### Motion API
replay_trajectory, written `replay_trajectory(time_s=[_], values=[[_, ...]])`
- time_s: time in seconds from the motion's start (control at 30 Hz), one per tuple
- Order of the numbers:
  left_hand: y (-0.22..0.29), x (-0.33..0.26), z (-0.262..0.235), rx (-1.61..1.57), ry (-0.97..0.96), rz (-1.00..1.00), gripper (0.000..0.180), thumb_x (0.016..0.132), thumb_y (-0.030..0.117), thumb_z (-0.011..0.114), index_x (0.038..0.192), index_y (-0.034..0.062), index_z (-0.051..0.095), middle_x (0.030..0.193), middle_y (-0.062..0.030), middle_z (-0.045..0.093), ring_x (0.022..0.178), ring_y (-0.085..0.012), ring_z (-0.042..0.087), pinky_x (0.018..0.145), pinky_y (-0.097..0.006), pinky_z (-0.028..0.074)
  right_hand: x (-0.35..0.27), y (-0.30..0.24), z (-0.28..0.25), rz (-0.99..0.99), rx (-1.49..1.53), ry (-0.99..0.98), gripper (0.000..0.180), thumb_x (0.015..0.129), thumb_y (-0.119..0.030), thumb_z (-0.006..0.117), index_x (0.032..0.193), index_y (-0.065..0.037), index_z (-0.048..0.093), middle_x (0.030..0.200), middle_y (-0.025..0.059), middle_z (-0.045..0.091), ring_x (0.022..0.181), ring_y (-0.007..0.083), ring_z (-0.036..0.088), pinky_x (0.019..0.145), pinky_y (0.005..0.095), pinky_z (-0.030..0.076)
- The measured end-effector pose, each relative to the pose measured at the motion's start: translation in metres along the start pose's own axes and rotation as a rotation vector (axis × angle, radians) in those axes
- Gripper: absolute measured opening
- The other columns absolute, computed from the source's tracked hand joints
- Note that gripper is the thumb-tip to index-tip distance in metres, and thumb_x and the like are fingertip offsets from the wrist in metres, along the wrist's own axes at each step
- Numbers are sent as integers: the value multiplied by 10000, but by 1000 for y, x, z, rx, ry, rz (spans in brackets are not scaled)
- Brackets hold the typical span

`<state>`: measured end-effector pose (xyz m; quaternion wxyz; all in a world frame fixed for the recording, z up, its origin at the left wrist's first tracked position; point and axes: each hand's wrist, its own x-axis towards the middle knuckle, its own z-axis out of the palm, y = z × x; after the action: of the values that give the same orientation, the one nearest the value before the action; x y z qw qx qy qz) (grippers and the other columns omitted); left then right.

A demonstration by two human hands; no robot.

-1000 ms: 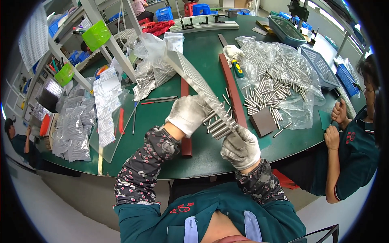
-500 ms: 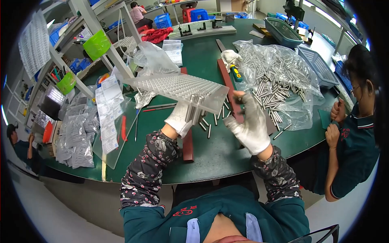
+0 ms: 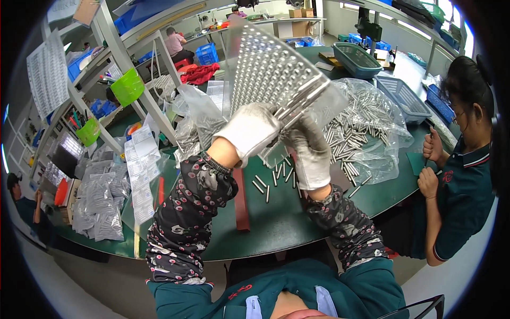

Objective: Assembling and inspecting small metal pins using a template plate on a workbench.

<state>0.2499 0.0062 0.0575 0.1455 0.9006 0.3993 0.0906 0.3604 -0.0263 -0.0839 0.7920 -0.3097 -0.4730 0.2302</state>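
Observation:
A clear plastic plate (image 3: pixel 260 69) with rows of round holes is raised and tilted above the table. My left hand (image 3: pixel 248 132), in a white glove, is closed on its lower part. Several shiny metal pins (image 3: pixel 304 100) lie close together along the plate's right side, between my two hands. My right hand (image 3: pixel 311 159), in a white glove with greyed fingers, is curled at the lower ends of these pins; its fingertips are partly hidden. Below the plate, loose metal pins (image 3: pixel 267 192) are scattered on the green table (image 3: pixel 276 234).
A heap of pins (image 3: pixel 366 114) in an open clear bag lies to the right, with baskets (image 3: pixel 404 98) behind. A red-brown bar (image 3: pixel 241 207) lies near the front. Filled bags (image 3: pixel 101 196) and paper sheets (image 3: pixel 141 170) are at left. A co-worker (image 3: pixel 462 170) sits at right.
The plate has swung from nearly level to steeply tilted, its far end rising. My right hand, open and apart before, has come in to the pins at the plate.

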Motion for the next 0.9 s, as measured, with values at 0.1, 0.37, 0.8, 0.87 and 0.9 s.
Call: replay_trajectory(time_s=[0.1, 0.37, 0.8, 0.87, 0.9], values=[[-8, 19, 7, 45, 151, 118, 243, 760, 235, 515, 820, 32, 634, 818, -197, 607, 785, -354, 598, 699, -400, 485, 3, -13, 19, 86, 84, 115, 304, 871, -60, 520, 1173, -39, 487, 995, 47, 575, 841, 106, 555, 699, 232, 494], [-3, 17, -28, -1, -358, 213, 139, 792, 203, 545, 767, 73, 587, 590, -11, 530, 506, -127, 512, 459, -271, 401, 24, -12, 9, -40, -378, 160, 162, 871, -108, 509, 1014, -44, 553, 700, -22, 527, 469, 30, 457, 401, 166, 374], [-49, 6, -22, -1253, -238, -273, 172, 911, 227, 459, 879, 69, 518, 613, 73, 381, 441, -3, 295, 346, -150, 212, 24, -35, -3, 231, -281, -62, 185, 854, -126, 508, 1012, -32, 530, 659, -10, 479, 452, 49, 448, 378, 180, 379], [-44, 2, -26, -1178, -185, -282, 236, 919, 282, 454, 867, 62, 525, 567, 87, 317, 419, -6, 251, 344, -164, 176, 24, -45, 0, 182, -320, -85, 150, 821, -127, 542, 930, -31, 576, 734, 89, 603, 636, 153, 577, 609, 266, 448], [-45, 1, -28, -1156, -230, -263, 275, 911, 323, 460, 834, 70, 532, 550, 98, 305, 421, -5, 242, 354, -168, 162, 26, -47, 2, 153, -376, -101, 139, 820, -126, 541, 922, -37, 572, 740, 121, 608, 659, 206, 608, 612, 284, 456]])
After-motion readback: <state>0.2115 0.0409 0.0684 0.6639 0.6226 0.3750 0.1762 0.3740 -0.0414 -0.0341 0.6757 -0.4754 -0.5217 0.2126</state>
